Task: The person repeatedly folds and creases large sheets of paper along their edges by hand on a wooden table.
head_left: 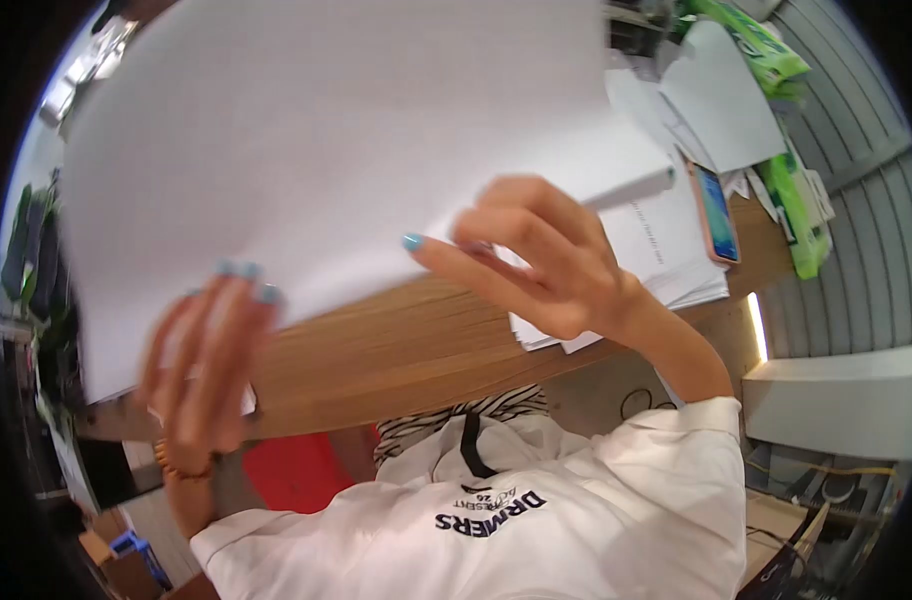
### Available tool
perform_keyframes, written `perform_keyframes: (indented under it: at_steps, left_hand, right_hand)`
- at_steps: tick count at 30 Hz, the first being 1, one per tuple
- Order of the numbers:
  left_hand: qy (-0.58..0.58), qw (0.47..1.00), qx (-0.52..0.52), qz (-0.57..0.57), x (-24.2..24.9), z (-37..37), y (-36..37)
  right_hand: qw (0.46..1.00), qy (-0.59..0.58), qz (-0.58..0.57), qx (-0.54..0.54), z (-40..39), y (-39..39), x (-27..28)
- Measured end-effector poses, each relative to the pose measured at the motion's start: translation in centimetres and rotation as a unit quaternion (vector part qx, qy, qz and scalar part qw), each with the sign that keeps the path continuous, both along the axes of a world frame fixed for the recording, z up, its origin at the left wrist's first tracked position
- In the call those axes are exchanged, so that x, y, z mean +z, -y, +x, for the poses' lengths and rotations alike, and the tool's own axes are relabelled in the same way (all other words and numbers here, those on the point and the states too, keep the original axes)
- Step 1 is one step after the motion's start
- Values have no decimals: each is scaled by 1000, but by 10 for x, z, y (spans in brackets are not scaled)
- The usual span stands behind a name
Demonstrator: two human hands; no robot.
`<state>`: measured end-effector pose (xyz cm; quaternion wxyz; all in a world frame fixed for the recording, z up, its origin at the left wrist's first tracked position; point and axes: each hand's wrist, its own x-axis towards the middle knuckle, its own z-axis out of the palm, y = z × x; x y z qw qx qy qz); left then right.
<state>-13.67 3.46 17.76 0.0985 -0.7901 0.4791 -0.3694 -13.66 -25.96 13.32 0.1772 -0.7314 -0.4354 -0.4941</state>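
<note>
A large white sheet of paper point(346, 130) fills the upper middle of the view, curving up off the wooden desk point(396, 345). At its lower left part is my left hand point(206, 350), blurred by motion. Its fingers, with blue nails, are stretched out against the paper near the edge. My right hand point(546, 255) is over the sheet's near edge, its thumb pointing left and apart from the bent fingers. Nothing shows clearly between them. Whether the right thumb presses on the paper is hard to tell.
Printed papers point(656, 240) lie at the right under the sheet. A phone point(716, 215) with a lit screen rests beside them. Green packages point(796, 210) stand near the ridged wall point(856, 110). A red item point(294, 472) is below the desk edge, and dark leaves point(41, 250) are at far left.
</note>
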Motion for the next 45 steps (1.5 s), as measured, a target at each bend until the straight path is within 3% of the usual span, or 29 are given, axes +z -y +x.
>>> perform_keyframes:
  at_steps: [5, 11, 15, 17, 23, 30, 39, 42, 44, 45]
  left_hand:
    - [-47, 998, -43, -11, -74, -2, -8]
    - [-101, 994, -29, 8, -108, -2, -43]
    - [-152, 988, 5, 29, -108, 1, -58]
    - [-209, 976, 24, -51, -95, 0, -34]
    - [-309, 935, -86, -154, -113, 11, 66]
    - [-289, 942, -132, -111, -129, 16, 69]
    - [-329, 918, -125, -185, -129, 20, 68]
    - [-403, 893, -89, -181, -122, 19, 63]
    - [-517, 826, -39, -222, -114, 20, 64]
    - [-517, 827, -24, -221, -112, 23, 63]
  right_hand:
    - [984, -170, -43, -19, -17, 3, -52]
    - [971, -211, -105, -46, -18, 19, -82]
    - [964, -237, -105, -61, -18, 25, -89]
    - [962, -246, -98, -66, -18, 26, -89]
    - [965, -245, -76, -63, -16, 22, -92]
    - [954, -281, -71, -72, -22, 15, -86]
    - [967, -233, -83, -66, -20, -6, -96]
    - [948, -294, -98, -68, -20, -4, -89]
    - [936, -337, -86, -58, -16, -3, -84]
    - [921, -378, -77, -56, -13, -2, -84]
